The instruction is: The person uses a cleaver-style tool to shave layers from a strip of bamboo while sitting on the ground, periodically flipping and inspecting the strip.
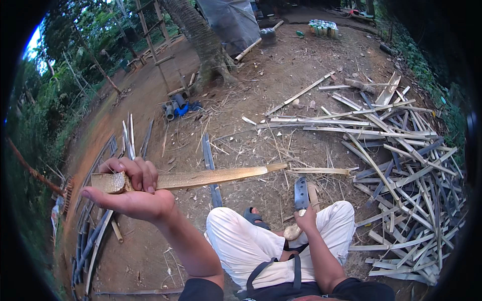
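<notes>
Close in, over the bent knees of the white trousers (241, 233), the right hand (305, 220) is closed around the handle of a broad knife (301, 193), its blade pointing away from the body. Forward and to the left, the left hand (150, 198) grips a pale bamboo strip (206, 179) near its broad end, fingers curled over and thumb stretched out; the strip is held above the dirt ground (301, 65), narrowing toward the right. Along the ground's right edge lies a tangled heap of split slats (411, 200), and by its near left edge lie dark poles (92, 243). Farther back, short grey tubes (170, 111) rest beside a bright blue thing (183, 109); their insides cannot be made out. Behind them stands a tree trunk (203, 40), with a grey plastic sheet (231, 22) beyond. Toward the ground's far edge sits a pack of what are probably bottles or cans (325, 31), any lettering too small to read.
</notes>
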